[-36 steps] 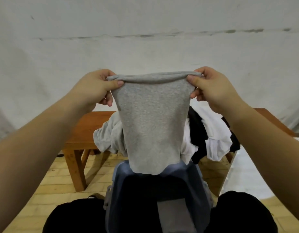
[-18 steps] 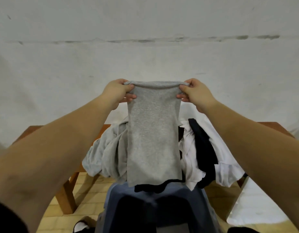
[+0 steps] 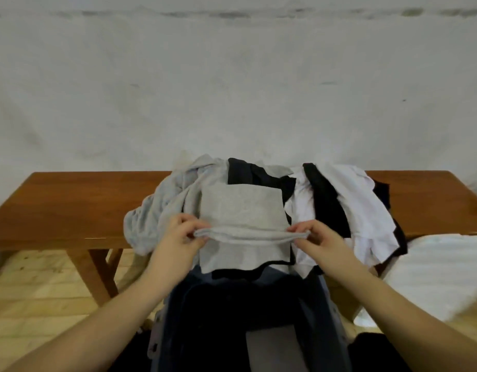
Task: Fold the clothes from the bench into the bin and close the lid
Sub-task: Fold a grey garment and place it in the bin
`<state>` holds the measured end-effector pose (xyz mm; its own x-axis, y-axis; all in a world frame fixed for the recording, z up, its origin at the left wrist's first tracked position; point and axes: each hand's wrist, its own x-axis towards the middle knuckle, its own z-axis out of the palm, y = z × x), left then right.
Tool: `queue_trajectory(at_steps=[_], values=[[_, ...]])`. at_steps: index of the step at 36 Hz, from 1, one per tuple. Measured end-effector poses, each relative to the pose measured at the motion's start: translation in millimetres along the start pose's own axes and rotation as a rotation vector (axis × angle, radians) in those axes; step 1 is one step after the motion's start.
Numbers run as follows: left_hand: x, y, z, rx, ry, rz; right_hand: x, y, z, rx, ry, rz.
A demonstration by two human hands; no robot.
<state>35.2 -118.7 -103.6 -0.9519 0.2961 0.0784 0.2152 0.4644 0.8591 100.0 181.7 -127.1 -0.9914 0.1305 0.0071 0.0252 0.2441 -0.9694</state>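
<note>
Two hands, left hand [image 3: 182, 234] and right hand [image 3: 316, 238], pinch a half-folded grey garment [image 3: 242, 210] mid-frame; clothes pile [image 3: 347, 205] remains, bin [image 3: 248, 318] open.

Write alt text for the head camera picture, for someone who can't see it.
Two bare hands, left hand and right hand, pinch the ends of a folded grey garment laid over a pile of grey, black and white clothes on a wooden bench. An open dark blue bin stands just below.

Clothes pile [image 3: 339, 200] hides the bench [image 3: 71, 200] middle.
</note>
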Motion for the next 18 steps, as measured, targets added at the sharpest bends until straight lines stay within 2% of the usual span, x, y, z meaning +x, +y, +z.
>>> queue_trajectory(at_steps=[7,9,14,16,18], values=[[-24.4,-59.8,39.4,-0.01,0.15,-0.057,-10.6,61.9,22.3,-0.14,0.015,0.038],[-25.2,-72.7,47.9,0.057,0.188,-0.047,-11.8,68.5,27.7,-0.181,0.042,0.038],[-26.4,-93.1,59.1,0.162,0.196,-0.061,-14.1,76.7,41.4,-0.342,0.126,-0.072],[-27.8,-93.8,61.2,0.117,0.221,-0.08,-15.6,78.3,45.2,-0.378,0.166,-0.078],[-29.6,-85.6,62.9,-0.044,0.188,-0.178,-17.0,80.5,48.0,-0.379,0.175,-0.046]])
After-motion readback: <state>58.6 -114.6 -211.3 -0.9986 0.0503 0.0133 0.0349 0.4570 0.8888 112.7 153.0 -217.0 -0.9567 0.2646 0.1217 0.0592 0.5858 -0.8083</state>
